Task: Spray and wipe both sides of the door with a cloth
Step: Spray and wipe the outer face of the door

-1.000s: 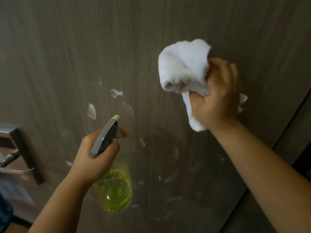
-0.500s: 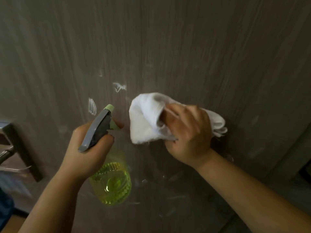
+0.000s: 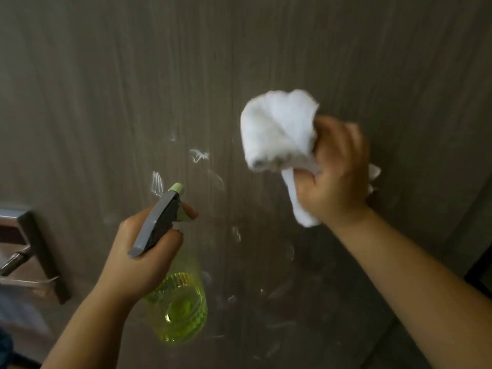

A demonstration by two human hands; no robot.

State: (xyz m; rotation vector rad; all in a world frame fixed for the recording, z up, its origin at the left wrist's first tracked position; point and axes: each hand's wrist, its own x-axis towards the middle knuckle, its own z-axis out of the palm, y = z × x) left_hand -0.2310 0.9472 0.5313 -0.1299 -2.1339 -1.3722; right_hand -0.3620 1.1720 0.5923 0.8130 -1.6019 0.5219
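Door: the door [image 3: 266, 62] is brown with wood lines and fills almost the whole view.
Wet marks: small white spray marks [image 3: 198, 155] shine on the door, in the middle and lower down, between the two hands.
Cloth: the cloth [image 3: 279, 129] is white and soft, all bunched up. It sits right of the middle, against the door. A bit of it hangs down under the hand, and a small bit pokes out on the right side of the hand.
Right hand: the right hand [image 3: 336, 169] has its fingers curled tight round the cloth and holds it on the door. The back of the hand faces the camera. It looks a little blurry.
Bottle: the bottle [image 3: 178, 307] is see-through and yellow-green, with a grey top and a light green tip. It is low and left of the middle, near the door. The tip points up at the door, close to a wet mark.
Left hand: the left hand [image 3: 143, 257] grips the neck of the bottle. One finger curls round the front at the trigger, and the thumb lies by the grey top.
Handle: a shiny metal handle [image 3: 18, 251] on a dark plate is at the far left edge, well apart from the cloth.
Right edge: a dark strip runs down the low right corner, past the edge of the door.
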